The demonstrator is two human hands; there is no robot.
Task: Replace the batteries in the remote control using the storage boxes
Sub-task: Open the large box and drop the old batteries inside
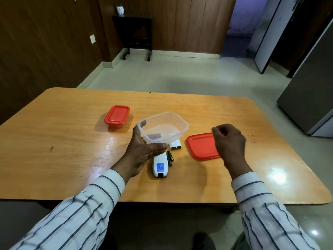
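Note:
My left hand [142, 152] grips a clear plastic storage box [163, 127] by its near-left rim and holds it tilted above the table. The box has no lid on it. Below it lies the white remote control [160, 166], back side up with a blue label. Two dark green batteries [170, 157] rest beside the remote on its right. The white battery cover [176, 145] lies just beyond them. A red lid [201, 147] lies flat on the table at the right. My right hand [228, 141] hovers over that lid's right part with fingers curled, holding nothing that I can see.
A second storage box [117, 116] with its red lid on stands on the wooden table [72, 138] to the left of the clear box. Beyond the table is tiled floor, a dark small stand at the wall, and a grey fridge at the right.

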